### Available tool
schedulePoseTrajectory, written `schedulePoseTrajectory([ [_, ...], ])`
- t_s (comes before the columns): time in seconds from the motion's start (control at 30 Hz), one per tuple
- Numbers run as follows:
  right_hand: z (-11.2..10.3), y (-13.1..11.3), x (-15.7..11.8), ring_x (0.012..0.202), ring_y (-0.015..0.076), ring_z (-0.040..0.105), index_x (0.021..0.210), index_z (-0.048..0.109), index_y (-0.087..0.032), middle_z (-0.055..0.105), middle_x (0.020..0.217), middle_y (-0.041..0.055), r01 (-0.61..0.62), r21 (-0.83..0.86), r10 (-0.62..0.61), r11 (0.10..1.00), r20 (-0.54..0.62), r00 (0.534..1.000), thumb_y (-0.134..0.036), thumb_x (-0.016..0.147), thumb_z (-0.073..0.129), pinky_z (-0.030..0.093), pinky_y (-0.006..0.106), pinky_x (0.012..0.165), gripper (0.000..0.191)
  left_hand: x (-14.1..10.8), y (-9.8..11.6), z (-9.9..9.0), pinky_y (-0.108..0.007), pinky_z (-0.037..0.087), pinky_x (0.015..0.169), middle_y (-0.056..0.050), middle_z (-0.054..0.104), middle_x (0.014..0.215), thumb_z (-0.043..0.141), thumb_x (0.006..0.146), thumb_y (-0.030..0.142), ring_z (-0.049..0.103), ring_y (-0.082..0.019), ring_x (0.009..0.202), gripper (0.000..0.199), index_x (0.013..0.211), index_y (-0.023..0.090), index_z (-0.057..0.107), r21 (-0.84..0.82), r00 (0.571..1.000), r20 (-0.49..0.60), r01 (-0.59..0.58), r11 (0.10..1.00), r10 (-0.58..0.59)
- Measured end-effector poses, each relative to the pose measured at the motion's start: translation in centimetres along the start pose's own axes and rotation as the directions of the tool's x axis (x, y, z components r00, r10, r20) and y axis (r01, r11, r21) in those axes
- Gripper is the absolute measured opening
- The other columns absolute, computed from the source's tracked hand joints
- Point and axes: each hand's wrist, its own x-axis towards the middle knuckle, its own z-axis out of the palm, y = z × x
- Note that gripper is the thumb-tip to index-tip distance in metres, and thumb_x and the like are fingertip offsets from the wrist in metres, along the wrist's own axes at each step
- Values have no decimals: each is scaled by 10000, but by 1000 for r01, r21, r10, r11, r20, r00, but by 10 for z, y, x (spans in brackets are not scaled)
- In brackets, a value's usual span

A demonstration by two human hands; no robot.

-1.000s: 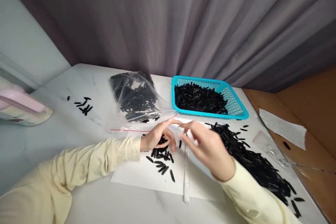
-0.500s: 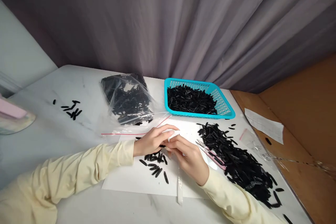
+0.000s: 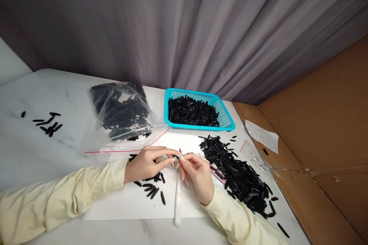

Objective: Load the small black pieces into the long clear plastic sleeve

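My left hand (image 3: 150, 164) and my right hand (image 3: 198, 174) meet over a white sheet (image 3: 115, 203). Their fingertips pinch together around a small black elongated piece (image 3: 177, 156), mostly hidden by the fingers. Beneath the left hand lie several loose black pieces (image 3: 152, 190) of the same sort. A narrow whitish strip (image 3: 178, 206) runs down from under the fingers to the sheet's near edge. Just right of my right hand, pink-handled snips (image 3: 220, 176) lie partly against a large heap of black pieces (image 3: 238, 174).
Behind the hands stand a blue basket (image 3: 198, 128) of black pieces and a clear zip bag (image 3: 123, 111) full of them. A few stray pieces (image 3: 48, 124) lie far left. Cardboard (image 3: 316, 122), with a paper slip (image 3: 261, 136), borders the right side.
The view has shifted, so the basket, bag and heap appear further left. My hands have turned the small black piece, and the fingertips now meet more closely.
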Motion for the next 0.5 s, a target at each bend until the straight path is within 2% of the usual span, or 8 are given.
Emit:
schedulePoseTrajectory([
  [0.1,-1,0,0,338,68,358,656,593,-161,491,428,-44,2,44,-4,999,40,999,-406,799,624,253,228,374,286,0,-2,1,-196,375,490,-35,664,706,553,847,208,382,-72,478,211,992,157,697,46,999,-21,-45,998,46],
  [0.23,-5,2,2,341,68,387,662,595,-157,514,443,-38,12,111,-19,994,63,998,-384,791,639,263,220,360,265,-1,-4,2,-195,369,451,-22,642,619,580,835,248,344,-74,451,251,1022,127,696,90,999,-46,2,996,2],
  [0.37,-8,4,5,363,62,443,686,592,-149,598,551,-7,-12,170,-8,985,117,993,-362,765,673,316,202,352,241,-1,-3,1,-194,379,439,-24,649,620,563,846,262,364,-73,434,271,1045,130,691,80,999,-26,26,996,-24],
  [0.5,-8,6,6,397,72,497,747,582,-154,604,539,-18,-47,202,7,978,193,981,-320,747,701,389,185,369,204,0,-4,1,-194,422,485,-52,679,714,479,886,217,474,-87,478,307,1126,129,649,45,997,28,-76,996,74],
])
